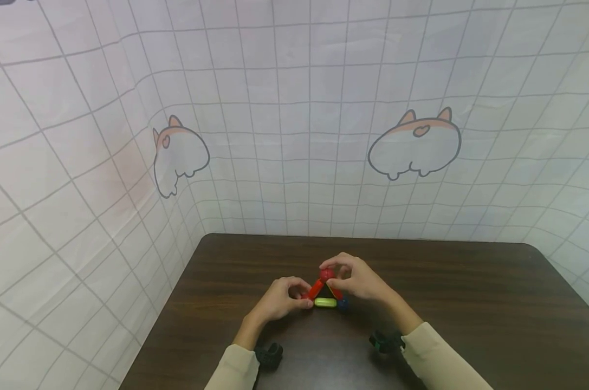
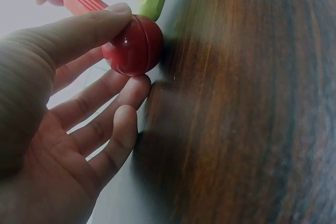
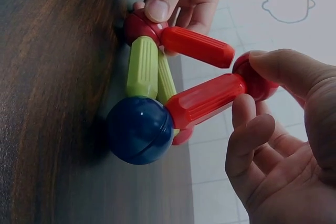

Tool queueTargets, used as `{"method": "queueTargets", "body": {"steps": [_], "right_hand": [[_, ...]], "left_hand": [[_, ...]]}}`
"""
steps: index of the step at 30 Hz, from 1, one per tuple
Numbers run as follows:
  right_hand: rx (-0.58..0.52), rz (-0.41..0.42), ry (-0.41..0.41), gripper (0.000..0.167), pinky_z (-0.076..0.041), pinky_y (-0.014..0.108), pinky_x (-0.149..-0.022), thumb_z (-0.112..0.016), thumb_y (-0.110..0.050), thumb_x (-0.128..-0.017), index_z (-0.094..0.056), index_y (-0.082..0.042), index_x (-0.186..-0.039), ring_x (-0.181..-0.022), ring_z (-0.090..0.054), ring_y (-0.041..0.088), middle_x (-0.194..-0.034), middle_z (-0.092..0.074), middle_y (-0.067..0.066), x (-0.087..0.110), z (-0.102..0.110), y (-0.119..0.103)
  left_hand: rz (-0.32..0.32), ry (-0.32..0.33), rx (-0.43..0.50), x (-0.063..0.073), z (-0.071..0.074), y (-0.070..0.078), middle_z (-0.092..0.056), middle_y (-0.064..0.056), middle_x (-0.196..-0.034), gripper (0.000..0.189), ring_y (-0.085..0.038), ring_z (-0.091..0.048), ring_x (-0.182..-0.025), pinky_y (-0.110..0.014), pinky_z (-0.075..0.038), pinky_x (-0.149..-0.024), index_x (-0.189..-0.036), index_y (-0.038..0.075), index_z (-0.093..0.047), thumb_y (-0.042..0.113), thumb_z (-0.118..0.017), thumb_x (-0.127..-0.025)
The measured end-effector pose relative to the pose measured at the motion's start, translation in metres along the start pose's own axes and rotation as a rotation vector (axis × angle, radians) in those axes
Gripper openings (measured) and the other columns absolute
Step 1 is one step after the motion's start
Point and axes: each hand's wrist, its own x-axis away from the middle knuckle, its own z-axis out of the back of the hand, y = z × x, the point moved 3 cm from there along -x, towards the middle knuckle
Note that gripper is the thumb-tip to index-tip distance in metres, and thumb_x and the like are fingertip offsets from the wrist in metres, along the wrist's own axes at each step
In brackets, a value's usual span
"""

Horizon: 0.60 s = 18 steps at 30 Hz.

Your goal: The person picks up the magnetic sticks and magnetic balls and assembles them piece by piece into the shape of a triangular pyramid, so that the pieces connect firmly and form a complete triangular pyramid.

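A structure of magnetic rods and balls stands on the table. My left hand [image 1: 274, 300] pinches the red ball [image 2: 137, 48] at its left corner, thumb on one side and fingertips on the other. Up at the peak, my right hand [image 1: 360, 279] grips another red ball [image 1: 327, 274] between thumb and fingers. One red rod [image 3: 205, 97] links that ball to a blue ball [image 3: 139, 129] at the right corner. A second red rod [image 3: 197, 47] rises from the left ball, its free end close to the peak ball. Yellow-green rods [image 3: 142, 69] form the base, with a red ball [image 3: 182, 136] partly hidden behind.
The dark wooden table [image 1: 470, 303] reaches back to a white grid-patterned curtain [image 1: 294, 135] with cartoon animal drawings. Black wrist straps [image 1: 269, 356] sit on both forearms, below light sleeves [image 1: 233, 368].
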Motion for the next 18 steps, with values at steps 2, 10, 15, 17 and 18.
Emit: {"method": "queueTargets", "body": {"steps": [2, 10, 15, 17, 18], "right_hand": [[0.002, -0.001, 0.002, 0.037, -0.048, 0.026, -0.062, -0.076, -0.017, -0.093, -0.068, -0.009, -0.128, -0.082, -0.058, 0.021, -0.119, -0.063, 0.012, 0.0006, 0.0000, -0.0007], [0.019, 0.010, -0.009, 0.037, -0.048, 0.026, -0.060, -0.075, -0.019, -0.094, -0.067, -0.008, -0.128, -0.079, -0.058, 0.020, -0.119, -0.063, 0.011, 0.0021, -0.0009, -0.0026], [0.024, 0.011, -0.006, 0.035, -0.049, 0.027, -0.062, -0.076, -0.018, -0.094, -0.068, -0.012, -0.127, -0.080, -0.058, 0.020, -0.118, -0.063, 0.010, 0.0018, -0.0022, -0.0026], [0.026, 0.009, -0.004, 0.035, -0.049, 0.026, -0.062, -0.076, -0.018, -0.093, -0.068, -0.013, -0.128, -0.080, -0.058, 0.020, -0.118, -0.063, 0.010, 0.0024, -0.0024, -0.0021], [0.028, 0.009, -0.004, 0.036, -0.049, 0.026, -0.062, -0.076, -0.017, -0.093, -0.068, -0.013, -0.128, -0.081, -0.058, 0.020, -0.119, -0.063, 0.010, 0.0029, -0.0025, -0.0019]], "left_hand": [[-0.004, -0.001, 0.002, -0.0002, -0.0001, 0.0000, -0.069, 0.005, -0.087, 0.024, -0.011, -0.062, -0.077, -0.027, -0.050, -0.065, -0.107, 0.020, -0.074, 0.031, -0.083, -0.087], [-0.011, -0.010, 0.003, 0.0000, -0.0007, 0.0000, -0.069, 0.004, -0.087, 0.026, -0.009, -0.061, -0.076, -0.025, -0.049, -0.064, -0.108, 0.017, -0.074, 0.030, -0.083, -0.087], [0.006, -0.009, 0.006, 0.0008, -0.0009, 0.0007, -0.069, 0.006, -0.088, 0.025, -0.010, -0.062, -0.077, -0.026, -0.050, -0.065, -0.109, 0.020, -0.074, 0.031, -0.082, -0.088], [0.009, -0.009, 0.009, 0.0009, -0.0011, 0.0006, -0.069, 0.006, -0.088, 0.025, -0.011, -0.062, -0.078, -0.027, -0.050, -0.065, -0.109, 0.020, -0.074, 0.031, -0.082, -0.088], [0.011, -0.009, 0.010, 0.0009, -0.0013, 0.0005, -0.068, 0.006, -0.088, 0.025, -0.011, -0.062, -0.078, -0.027, -0.050, -0.065, -0.109, 0.020, -0.074, 0.031, -0.082, -0.088]]}}
